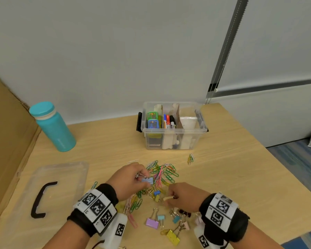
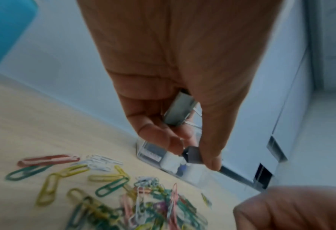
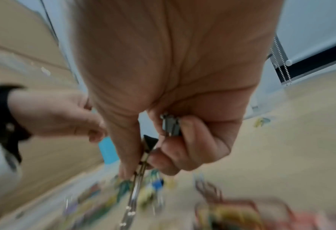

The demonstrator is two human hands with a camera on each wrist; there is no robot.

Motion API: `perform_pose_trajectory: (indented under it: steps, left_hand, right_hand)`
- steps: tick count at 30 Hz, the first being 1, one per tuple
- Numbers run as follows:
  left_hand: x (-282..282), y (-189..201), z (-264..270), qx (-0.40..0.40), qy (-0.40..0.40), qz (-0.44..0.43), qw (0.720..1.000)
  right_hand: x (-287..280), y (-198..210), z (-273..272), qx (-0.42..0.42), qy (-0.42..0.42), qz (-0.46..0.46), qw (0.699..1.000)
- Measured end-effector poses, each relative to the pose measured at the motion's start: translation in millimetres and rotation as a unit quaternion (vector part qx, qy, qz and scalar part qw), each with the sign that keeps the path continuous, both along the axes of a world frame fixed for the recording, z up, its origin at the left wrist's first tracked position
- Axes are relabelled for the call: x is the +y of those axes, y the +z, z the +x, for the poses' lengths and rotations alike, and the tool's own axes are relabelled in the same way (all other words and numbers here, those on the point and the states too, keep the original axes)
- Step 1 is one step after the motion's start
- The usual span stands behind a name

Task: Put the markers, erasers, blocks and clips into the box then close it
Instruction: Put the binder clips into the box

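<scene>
The left hand [image 1: 127, 180] has its fingers [image 2: 159, 132] curled around binder clips: a light blue binder clip [image 1: 148, 180] shows at the fingertips in the head view, and the left wrist view shows a grey clip [image 2: 180, 110] held in the palm and a darker one pinched lower down. The right hand [image 1: 184, 196] has its fingers [image 3: 185, 154] clenched on more binder clips; a pale one pokes out toward 9 o'clock in the head view, and the right wrist view shows a black clip [image 3: 150, 142] with metal handles pinched between thumb and fingers, plus a grey clip in the palm.

Both hands hover over a loose heap of coloured paper clips [image 1: 166, 172] on the wooden counter [image 1: 241, 177]. At 6 o'clock from the hands, more binder clips lie scattered: a purple binder clip [image 1: 152, 223], a yellow binder clip [image 1: 173, 237], teal and pink ones. A few paper clips lie apart at 1 o'clock.

At 12 o'clock, well apart, the clear box [image 1: 172, 139] stands open near the wall. Cardboard dividers split it; markers [image 1: 169, 121] stand in the middle compartment, with green and blue items in the left one. The clear lid [image 1: 48, 193], with a black handle, lies flat at 9 o'clock. A teal bottle [image 1: 52, 125] stands upright at 10 o'clock.
</scene>
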State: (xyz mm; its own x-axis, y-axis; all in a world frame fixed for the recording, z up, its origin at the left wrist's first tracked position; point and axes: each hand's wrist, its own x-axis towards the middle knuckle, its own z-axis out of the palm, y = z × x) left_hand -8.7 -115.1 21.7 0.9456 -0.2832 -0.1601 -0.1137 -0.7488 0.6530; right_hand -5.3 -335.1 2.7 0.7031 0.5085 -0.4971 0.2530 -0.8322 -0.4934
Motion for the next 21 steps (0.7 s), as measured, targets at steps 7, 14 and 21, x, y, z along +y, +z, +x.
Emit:
perform_pose_trajectory:
  steps: [7, 14, 21]
  left_hand:
    - [-19.7, 1.4, 12.5, -0.03, 0.076, -0.08, 0.993]
    - [-41.0, -4.9, 17.4, -0.018, 0.118, -0.061, 0.991]
    - [-50.7, -8.8, 9.8, -0.013, 0.157, -0.056, 0.986]
  right_hand:
    - [-57.8, 97.4, 85.3, -0.076, -0.159, 0.246, 0.953]
    - [-54.4, 108.5, 200.3, -0.213, -0.252, 0.136, 0.934]
    - [-46.4, 99.9, 233.0, -0.145, -0.213, 0.132, 0.957]
